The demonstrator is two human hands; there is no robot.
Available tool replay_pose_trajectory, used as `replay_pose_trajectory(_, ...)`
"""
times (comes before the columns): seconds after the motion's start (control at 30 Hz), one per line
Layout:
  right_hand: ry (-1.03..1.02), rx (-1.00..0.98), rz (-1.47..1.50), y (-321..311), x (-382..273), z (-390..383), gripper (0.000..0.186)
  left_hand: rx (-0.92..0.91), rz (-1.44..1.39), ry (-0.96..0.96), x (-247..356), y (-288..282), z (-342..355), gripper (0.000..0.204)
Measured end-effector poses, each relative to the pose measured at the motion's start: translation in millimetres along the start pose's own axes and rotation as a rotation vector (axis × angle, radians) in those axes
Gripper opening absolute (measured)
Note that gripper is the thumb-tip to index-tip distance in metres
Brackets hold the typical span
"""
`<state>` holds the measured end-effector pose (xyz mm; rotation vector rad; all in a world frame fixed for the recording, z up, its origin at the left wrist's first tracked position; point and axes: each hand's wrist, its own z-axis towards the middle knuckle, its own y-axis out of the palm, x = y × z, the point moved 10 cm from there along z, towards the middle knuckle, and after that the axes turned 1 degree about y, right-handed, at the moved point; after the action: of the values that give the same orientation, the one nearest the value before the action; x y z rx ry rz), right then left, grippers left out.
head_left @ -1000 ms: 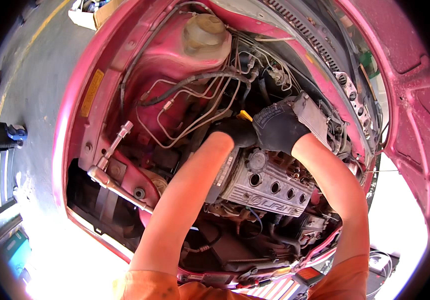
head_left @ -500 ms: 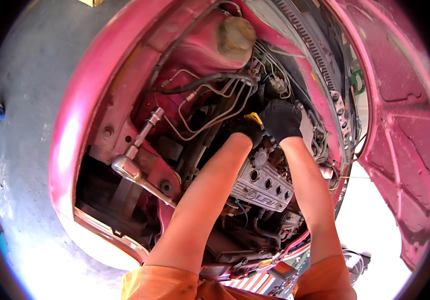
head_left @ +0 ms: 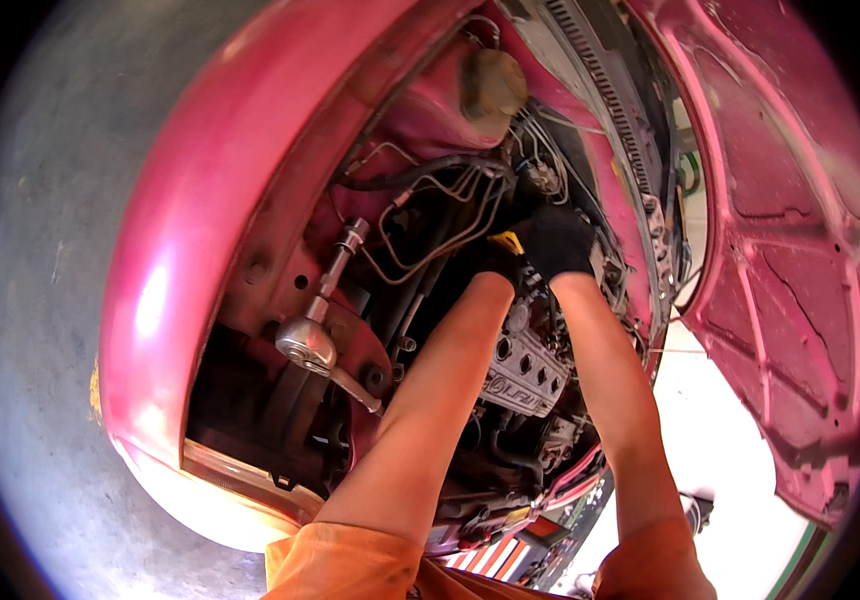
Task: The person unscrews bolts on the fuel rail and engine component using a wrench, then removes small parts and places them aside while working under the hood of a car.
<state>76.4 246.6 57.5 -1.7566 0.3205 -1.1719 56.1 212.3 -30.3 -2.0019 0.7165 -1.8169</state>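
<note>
Both my arms reach deep into the engine bay of a red car. My left hand (head_left: 493, 260), in a black glove with a yellow patch, is low beside the engine's far end. Close against it on the right is my right hand (head_left: 560, 240), also black-gloved. The fingers of both are hidden in shadow and among the parts, so what they hold cannot be made out. Just below the hands lies the grey metal engine cover (head_left: 525, 378). Thin bent metal pipes (head_left: 410, 262) run to the left of them.
A ratchet wrench (head_left: 308, 345) with extension and socket rests on the bay's left side, near my left forearm. The red fender (head_left: 165, 270) curves along the left. A round tan cap (head_left: 493, 92) sits at the far end. The raised hood (head_left: 780, 260) stands at right.
The view has shifted, so the car and ratchet appear farther right and the fender larger. My hands stay together at the same place in the engine bay.
</note>
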Motion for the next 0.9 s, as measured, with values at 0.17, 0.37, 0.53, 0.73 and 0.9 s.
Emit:
replay_pose_trajectory(0.17, -0.210, 0.385, -0.039, -95, -69, 12, 0.018, 0.011, 0.000, -0.013, -3, -4, -3, 0.047)
replay_pose_trajectory(0.37, -0.051, 0.259, 0.032, -30, -18, -23, 0.017, 0.041, 0.009, -0.013, -3, -13, -8, 0.046)
replay_pose_trajectory(0.53, -0.007, 0.309, -0.101, -106, -71, 11, 0.024, 0.047, 0.008, -0.037, -7, -22, 1, 0.045)
replay_pose_trajectory(0.73, 0.026, 0.233, -0.068, -6, -9, -10, 0.015, 0.015, 0.012, -0.002, 4, -7, -1, 0.044)
replay_pose_trajectory(0.9, 0.007, 0.252, 0.100, -41, -40, -10, 0.013, 0.042, 0.046, -0.074, -22, -22, 4, 0.043)
